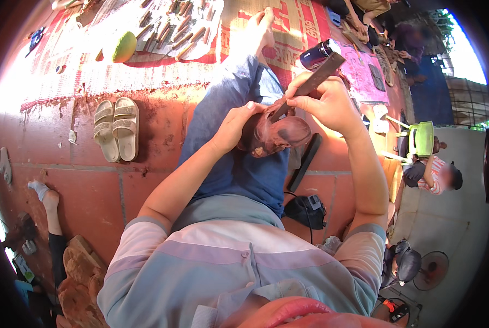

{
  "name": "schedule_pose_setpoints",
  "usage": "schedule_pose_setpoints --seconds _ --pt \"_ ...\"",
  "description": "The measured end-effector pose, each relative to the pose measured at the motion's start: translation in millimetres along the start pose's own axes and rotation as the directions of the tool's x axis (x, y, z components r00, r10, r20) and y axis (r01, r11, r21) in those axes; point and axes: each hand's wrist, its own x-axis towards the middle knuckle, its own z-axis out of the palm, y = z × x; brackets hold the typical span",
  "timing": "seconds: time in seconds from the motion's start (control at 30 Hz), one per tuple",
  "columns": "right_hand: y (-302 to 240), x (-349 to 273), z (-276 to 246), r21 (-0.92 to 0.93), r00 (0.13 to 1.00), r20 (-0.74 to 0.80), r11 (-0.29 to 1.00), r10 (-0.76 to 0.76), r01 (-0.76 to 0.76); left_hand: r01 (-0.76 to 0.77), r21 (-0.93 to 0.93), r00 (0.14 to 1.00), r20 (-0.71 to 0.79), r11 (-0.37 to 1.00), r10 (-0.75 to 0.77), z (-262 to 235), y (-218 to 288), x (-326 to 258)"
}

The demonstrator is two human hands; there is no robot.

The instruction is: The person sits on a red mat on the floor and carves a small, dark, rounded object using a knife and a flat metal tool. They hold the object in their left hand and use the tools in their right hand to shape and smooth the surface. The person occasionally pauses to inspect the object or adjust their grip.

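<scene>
A reddish-brown carved wooden piece [289,132], rounded and uneven, rests over my lap against my jeans. My left hand [234,124] grips its left side, with the thumb along the top edge and the other fingers mostly hidden. A long, flat, dark bar like a file [327,69] is pinched in my right hand [329,104], thumb underneath and fingers curled over it. The bar slants down to the left, and its lower end meets the top of the carving. What its tip touches there is partly hidden.
Beige sandals [117,129] lie on red tiles at left. Ahead, a patterned mat [162,76] bears many carving tools [179,27] and a green round fruit [123,47]. By my right side are a black bar [304,163] and a black device [305,211]. Other people sit nearby.
</scene>
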Motion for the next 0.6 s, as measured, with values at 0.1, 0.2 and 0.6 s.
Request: schedule_pose_setpoints --seconds 0.1,0.2,0.6 --pt "10 -1 1 -0.124 0.982 -0.033 0.976 -0.186 0.18 0.009 0.064 1.0 0.008 0.998 -0.01 0 4 -2" --pt "4 1 -2 -0.188 0.975 -0.008 0.958 -0.223 0.218 -0.008 0.101 1.0 0.021 0.995 0.006 -2 6 -4" --pt "12 10 -3 -0.021 0.971 -0.002 0.971 -0.238 0.238 -0.072 0.659 0.968 -0.135 0.749 0.212 13 17 10"
